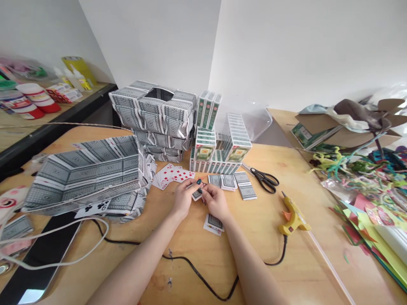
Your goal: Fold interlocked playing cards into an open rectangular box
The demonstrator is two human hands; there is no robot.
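Between my two hands is a playing card (196, 195) with a grey patterned back. My left hand (183, 198) is closed on its left side, the thumb lying on top. My right hand (216, 199) pinches at the card's right edge, fingertips meeting those of the left; whether one card or more is held I cannot tell. Under my right wrist lie a few loose cards (214, 223). Just beyond my hands are folded cards (245, 185) face down and a fan of face-up red-suit cards (171, 175).
Card-covered boxes (168, 112) are stacked behind, with an open card-covered tray (95, 169) at left. Boxed card decks (219, 159) stand at the back. Black-handled scissors (265, 180) and a yellow glue gun (292, 216) lie right; its black cord (197, 273) crosses under my forearms.
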